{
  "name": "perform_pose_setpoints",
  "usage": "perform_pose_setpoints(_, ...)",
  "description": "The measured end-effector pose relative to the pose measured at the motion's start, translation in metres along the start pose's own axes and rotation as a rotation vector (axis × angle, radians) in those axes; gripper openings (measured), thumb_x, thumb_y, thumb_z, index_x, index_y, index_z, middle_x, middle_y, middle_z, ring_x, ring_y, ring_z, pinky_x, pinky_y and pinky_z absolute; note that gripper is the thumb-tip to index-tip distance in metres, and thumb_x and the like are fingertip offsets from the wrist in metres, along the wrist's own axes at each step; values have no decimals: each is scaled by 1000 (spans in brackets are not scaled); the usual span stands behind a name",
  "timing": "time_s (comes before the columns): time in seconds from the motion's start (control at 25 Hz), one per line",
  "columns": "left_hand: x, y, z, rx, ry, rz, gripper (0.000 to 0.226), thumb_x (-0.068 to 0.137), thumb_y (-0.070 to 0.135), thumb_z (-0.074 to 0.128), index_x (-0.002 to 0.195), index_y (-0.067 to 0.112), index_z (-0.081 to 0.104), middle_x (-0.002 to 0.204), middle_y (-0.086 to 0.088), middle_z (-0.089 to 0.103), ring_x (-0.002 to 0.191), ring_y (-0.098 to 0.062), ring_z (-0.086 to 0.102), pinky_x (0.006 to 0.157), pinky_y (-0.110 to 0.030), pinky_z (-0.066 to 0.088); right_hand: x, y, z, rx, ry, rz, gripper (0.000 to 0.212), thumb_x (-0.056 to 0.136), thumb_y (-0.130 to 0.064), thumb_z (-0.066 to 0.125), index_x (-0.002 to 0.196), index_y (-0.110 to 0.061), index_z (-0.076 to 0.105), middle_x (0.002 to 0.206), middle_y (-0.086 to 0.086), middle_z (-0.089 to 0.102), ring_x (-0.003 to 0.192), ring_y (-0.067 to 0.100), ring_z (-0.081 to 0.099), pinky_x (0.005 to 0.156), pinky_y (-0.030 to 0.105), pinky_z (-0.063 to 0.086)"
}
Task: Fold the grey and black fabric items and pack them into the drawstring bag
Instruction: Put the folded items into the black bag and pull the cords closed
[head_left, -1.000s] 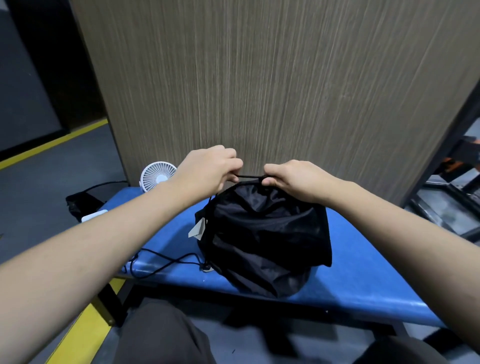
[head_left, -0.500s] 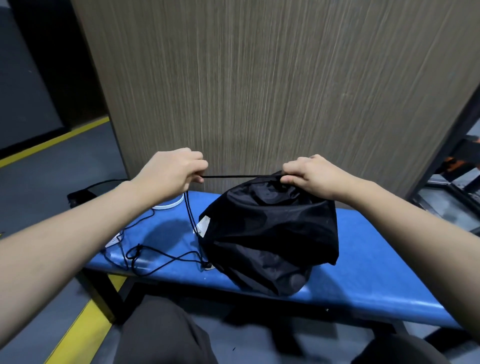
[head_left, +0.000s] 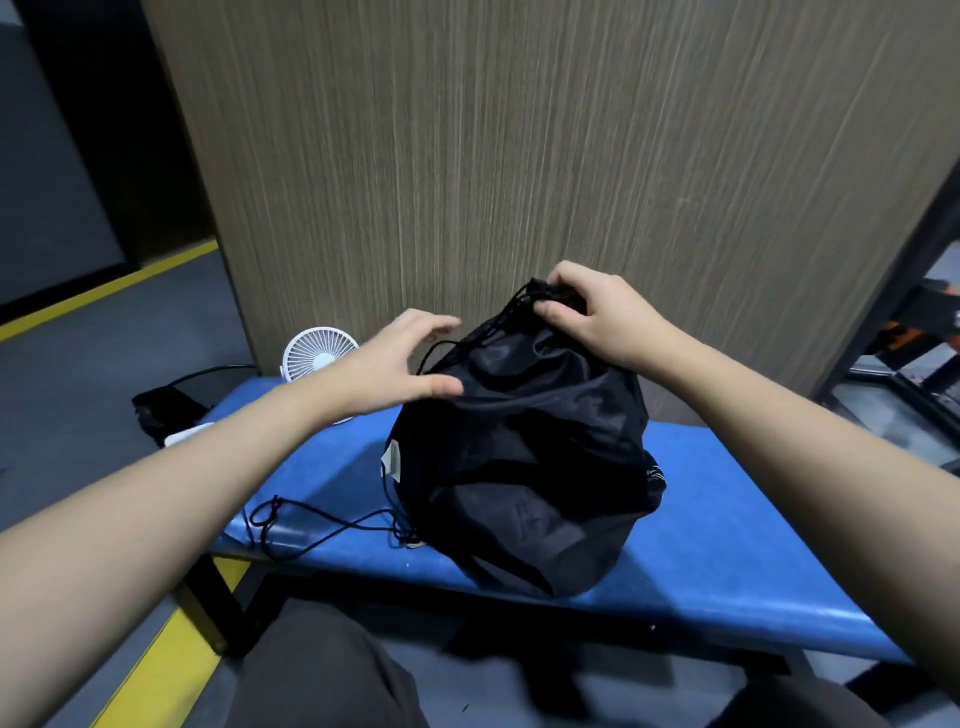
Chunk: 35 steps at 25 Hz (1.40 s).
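Observation:
A bulging black drawstring bag (head_left: 524, 467) stands on the blue bench (head_left: 727, 545), its mouth cinched at the top. My right hand (head_left: 587, 306) pinches the gathered neck of the bag. My left hand (head_left: 400, 364) hovers with fingers spread against the bag's upper left side, thumb touching the fabric, and holds nothing. The black cord (head_left: 322, 525) trails in loops over the bench's left front edge. No grey or black fabric items show outside the bag.
A small white fan (head_left: 317, 353) stands at the bench's back left, with a black object (head_left: 166, 410) and cable beside it. A wood-grain panel (head_left: 519, 156) rises right behind the bench. Yellow floor lines (head_left: 150, 670) run at left; a metal rack (head_left: 909, 364) is at right.
My left hand has let go of the taut cord and moved right to the bag's side. The bag's mouth is now drawn shut, and the bag stands taller under my right hand.

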<state>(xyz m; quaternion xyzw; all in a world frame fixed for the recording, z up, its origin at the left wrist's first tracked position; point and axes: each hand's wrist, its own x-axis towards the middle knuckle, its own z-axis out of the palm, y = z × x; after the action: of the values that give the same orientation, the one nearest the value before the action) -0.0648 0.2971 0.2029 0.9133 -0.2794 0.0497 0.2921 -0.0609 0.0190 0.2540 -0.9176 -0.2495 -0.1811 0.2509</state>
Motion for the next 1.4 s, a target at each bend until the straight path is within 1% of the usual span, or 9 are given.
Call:
perform_pose_setpoints(0.12, 11, 27, 18, -201, -103, -37, 142, 53, 66, 80, 158, 28, -7, 160, 6, 13, 148, -4, 13, 121, -25, 14, 8, -13, 3, 18, 11, -38, 18, 96, -29, 66, 89, -21, 52, 69, -11, 54, 64, 1, 49, 59, 19, 36)
perform_pose_setpoints(0.24, 31, 47, 37, -316, -76, -45, 148, 59, 44, 93, 156, 29, -18, 165, 4, 11, 149, -4, 16, 121, -24, 16, 10, -20, 6, 11, 57, -85, 15, 93, -24, 68, 88, -15, 58, 75, -6, 56, 70, 12, 51, 67, 26, 35)
perform_pose_setpoints(0.36, 43, 43, 60, -224, -15, -114, 143, 45, 66, 88, 156, 29, 5, 151, 2, 45, 138, -12, 43, 115, -35, 36, 8, -25, 11, 2, 64, -98, 14, 91, -22, 70, 92, -9, 64, 89, 2, 60, 85, 17, 55, 76, 29, 40)
perform_pose_setpoints(0.48, 47, 32, 77, 55, 23, -234, 98, 49, 74, 75, 133, 31, 46, 119, -1, 68, 112, -26, 64, 91, -42, 54, -2, -22, 17, 56, 14, -94, 16, 88, -22, 74, 97, -11, 66, 97, 4, 59, 91, 16, 56, 86, 27, 43)
perform_pose_setpoints(0.68, 35, 8, 78, 293, 80, -188, 45, 76, 58, 69, 103, 23, 60, 114, -2, 61, 109, -31, 59, 88, -41, 48, -46, 34, 15, 235, -323, 75, 68, 80, -44, 81, 138, -48, 47, 138, 0, 41, 136, 9, 39, 114, 19, 29)
perform_pose_setpoints(0.84, 6, -34, 86, 227, -152, -206, 105, 52, 100, 45, 142, 47, 45, 154, 3, 27, 141, -25, 32, 116, -45, 30, -92, 82, 51, 147, -478, 267, 100, 54, -78, 75, 136, -75, 18, 164, 0, 12, 153, 19, 16, 123, 42, 22)
perform_pose_setpoints(1.04, -21, -62, 101, 59, -401, -261, 107, 44, 95, 60, 136, 77, 10, 165, 8, -13, 150, -16, 17, 121, -38, 22, -132, 105, 113, 188, -618, 412, 117, 67, -42, 84, 147, -67, 3, 167, 1, -18, 156, 19, 2, 121, 38, 28)
perform_pose_setpoints(1.28, -35, -86, 126, -70, -138, -270, 104, 58, 55, 89, 147, 45, 36, 158, 5, 11, 143, -11, 26, 117, -26, 23, -122, 91, 154, 310, -487, 347, 114, 59, -40, 86, 152, -52, 21, 151, -3, 27, 144, 7, 23, 120, 36, 31)
perform_pose_setpoints(1.4, -44, -94, 115, -62, -86, -285, 111, 53, 63, 87, 147, 25, 44, 150, 5, 22, 136, -6, 29, 111, -18, 21, -107, 80, 170, 344, -461, 328, 110, 54, -42, 84, 149, -49, 30, 140, -6, 39, 134, 6, 35, 117, 33, 35)
